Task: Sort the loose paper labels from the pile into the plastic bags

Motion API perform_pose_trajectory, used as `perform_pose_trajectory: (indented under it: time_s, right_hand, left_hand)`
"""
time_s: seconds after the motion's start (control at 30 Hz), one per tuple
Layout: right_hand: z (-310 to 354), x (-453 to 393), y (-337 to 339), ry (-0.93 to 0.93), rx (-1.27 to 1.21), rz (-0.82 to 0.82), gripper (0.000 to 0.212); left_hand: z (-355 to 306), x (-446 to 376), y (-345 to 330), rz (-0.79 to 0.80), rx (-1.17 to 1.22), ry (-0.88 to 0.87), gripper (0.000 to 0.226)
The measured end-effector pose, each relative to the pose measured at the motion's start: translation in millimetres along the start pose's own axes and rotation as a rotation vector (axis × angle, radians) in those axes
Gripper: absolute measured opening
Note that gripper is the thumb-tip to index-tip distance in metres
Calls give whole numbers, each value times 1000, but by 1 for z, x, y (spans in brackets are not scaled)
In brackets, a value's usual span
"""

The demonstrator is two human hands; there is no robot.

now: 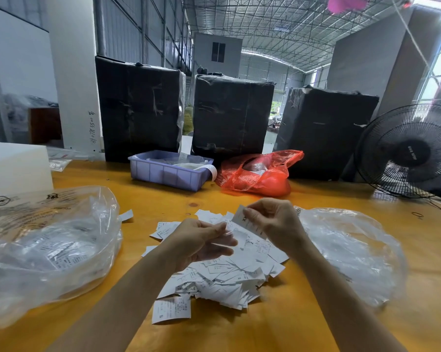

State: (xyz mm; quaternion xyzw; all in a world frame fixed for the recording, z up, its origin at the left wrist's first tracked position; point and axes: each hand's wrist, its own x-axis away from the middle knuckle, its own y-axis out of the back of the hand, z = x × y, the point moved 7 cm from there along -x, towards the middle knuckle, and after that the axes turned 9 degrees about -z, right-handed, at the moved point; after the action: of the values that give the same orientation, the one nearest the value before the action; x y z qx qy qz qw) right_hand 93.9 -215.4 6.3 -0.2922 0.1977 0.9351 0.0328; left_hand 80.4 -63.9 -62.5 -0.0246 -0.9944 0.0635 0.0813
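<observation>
The right hand (272,224) hovers above the far edge of the pile of paper labels (222,270), its thumb and forefinger pinching one label (242,218) by its upper corner so the slip hangs tilted, its printed face turned toward the camera. The left hand (201,243) sits just beside it, palm up and fingers curled loosely inward; a few white slips (236,237) show at its fingertips, and it seems to grip them, though how firmly is hard to tell. Beneath both sets of fingers the pile spreads across the yellow table (316,313), with a single larger label (171,309) lying apart at the near edge. Well out from the left fingers lies a big clear plastic bag (49,250), already holding printed slips; out beyond the right fingers lies a second clear bag (349,252), whose contents cannot be made out. Judging from this, the step in hand is reading and classing a picked label, with the bulk of the pile still to be sorted. The next move calls for deciding which bag this slip belongs in, carrying it sideways over that bag's mouth and letting go without dragging neighbouring slips off the heap. Thin paper clings, so two labels stuck together could go unnoticed.
</observation>
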Motion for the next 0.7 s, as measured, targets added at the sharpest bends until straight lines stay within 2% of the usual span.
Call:
perform_pose_trajectory:
  time_s: [0.1,0.23,0.4,0.7]
  right_hand:
    - [0,0,3,-22,-52,0,11]
    - [2,3,-5,-10,7,55,5]
    - [2,4,-9,3,39,87,8]
    - [4,3,-3,45,85,59,7]
  left_hand:
    - [1,0,-1,10,-7,5,26]
    - [0,1,-3,21,-22,-4,25]
    - [-1,2,-3,35,-38,-11,27]
    - [-3,1,-2,6,-67,-38,22]
